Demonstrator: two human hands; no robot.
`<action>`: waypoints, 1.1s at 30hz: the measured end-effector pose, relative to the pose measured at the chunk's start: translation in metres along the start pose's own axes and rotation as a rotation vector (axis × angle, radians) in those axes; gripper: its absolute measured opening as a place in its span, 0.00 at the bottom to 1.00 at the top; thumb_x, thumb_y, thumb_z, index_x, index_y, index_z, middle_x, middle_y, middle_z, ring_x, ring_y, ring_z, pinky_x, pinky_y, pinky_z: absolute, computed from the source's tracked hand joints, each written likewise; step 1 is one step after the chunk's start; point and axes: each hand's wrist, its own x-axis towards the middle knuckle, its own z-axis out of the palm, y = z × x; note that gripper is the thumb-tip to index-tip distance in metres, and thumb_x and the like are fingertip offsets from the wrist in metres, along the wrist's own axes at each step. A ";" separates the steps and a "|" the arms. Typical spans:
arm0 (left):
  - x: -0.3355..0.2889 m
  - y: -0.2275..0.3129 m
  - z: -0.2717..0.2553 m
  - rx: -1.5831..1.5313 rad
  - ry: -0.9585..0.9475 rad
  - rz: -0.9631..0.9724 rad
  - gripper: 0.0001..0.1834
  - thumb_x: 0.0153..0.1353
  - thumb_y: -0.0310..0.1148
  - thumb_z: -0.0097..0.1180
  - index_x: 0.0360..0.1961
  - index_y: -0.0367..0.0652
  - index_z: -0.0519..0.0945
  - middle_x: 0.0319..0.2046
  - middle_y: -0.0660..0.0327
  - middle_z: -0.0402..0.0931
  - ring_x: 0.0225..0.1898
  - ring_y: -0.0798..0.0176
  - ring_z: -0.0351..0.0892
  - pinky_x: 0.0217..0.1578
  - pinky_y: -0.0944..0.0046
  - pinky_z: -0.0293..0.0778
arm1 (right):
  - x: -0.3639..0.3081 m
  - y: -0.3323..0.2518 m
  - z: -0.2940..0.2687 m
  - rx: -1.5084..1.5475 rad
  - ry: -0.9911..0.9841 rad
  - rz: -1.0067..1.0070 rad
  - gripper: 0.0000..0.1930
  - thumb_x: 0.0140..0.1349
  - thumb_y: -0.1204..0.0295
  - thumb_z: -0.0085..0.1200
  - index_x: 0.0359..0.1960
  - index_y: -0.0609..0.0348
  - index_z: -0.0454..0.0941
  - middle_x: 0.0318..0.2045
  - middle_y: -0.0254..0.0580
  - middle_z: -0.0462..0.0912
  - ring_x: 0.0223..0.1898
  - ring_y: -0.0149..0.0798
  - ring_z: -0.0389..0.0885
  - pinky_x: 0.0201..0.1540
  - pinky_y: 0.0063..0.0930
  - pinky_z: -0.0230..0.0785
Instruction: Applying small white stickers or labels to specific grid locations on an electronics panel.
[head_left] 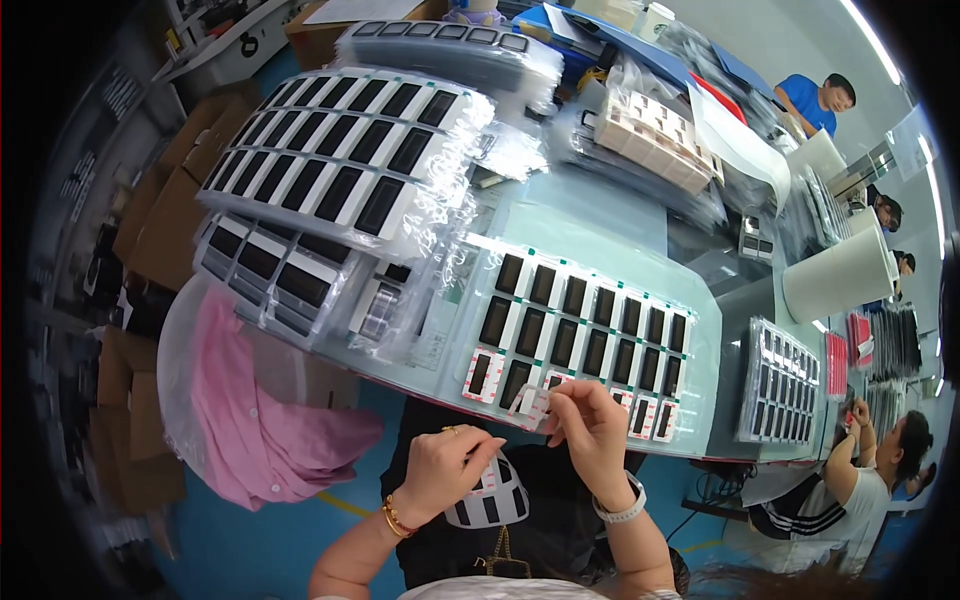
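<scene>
My right hand pinches a small white frame-shaped sticker with red marks, over the front edge of a clear tray. Rows of dark rectangular panels lie in that tray. Several panels in the front row carry white frames with red marks, such as the framed panel at its left end. Lower and to the left, my left hand is closed, its thumb and forefinger close together. Beside its fingertips, a white sheet with dark rectangles lies over my lap; whether the fingers grip anything is hidden.
Stacked trays of dark panels stand at the left, above a pink cloth. Beige blocks sit on plastic packs at the back. Rightward are another panel tray, a white roll and a seated co-worker.
</scene>
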 end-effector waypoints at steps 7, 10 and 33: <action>0.008 -0.002 -0.007 0.058 0.182 0.125 0.04 0.58 0.28 0.69 0.35 0.45 0.88 0.17 0.62 0.78 0.17 0.60 0.77 0.18 0.63 0.68 | 0.015 0.006 0.007 -0.020 0.004 0.010 0.05 0.73 0.76 0.53 0.43 0.66 0.76 0.28 0.37 0.83 0.24 0.24 0.82 0.22 0.15 0.74; 0.009 -0.003 -0.009 0.114 0.137 0.152 0.09 0.56 0.28 0.70 0.39 0.46 0.89 0.15 0.63 0.75 0.15 0.62 0.74 0.17 0.63 0.66 | 0.017 0.008 0.007 -0.034 0.002 0.013 0.05 0.74 0.75 0.52 0.43 0.66 0.76 0.27 0.37 0.83 0.23 0.24 0.82 0.20 0.15 0.73; 0.015 -0.009 -0.007 0.207 0.118 0.216 0.18 0.54 0.31 0.72 0.48 0.50 0.89 0.14 0.64 0.67 0.14 0.62 0.70 0.17 0.62 0.64 | 0.020 0.008 0.008 -0.089 -0.009 0.013 0.05 0.73 0.75 0.53 0.43 0.65 0.76 0.28 0.35 0.83 0.23 0.23 0.81 0.17 0.14 0.70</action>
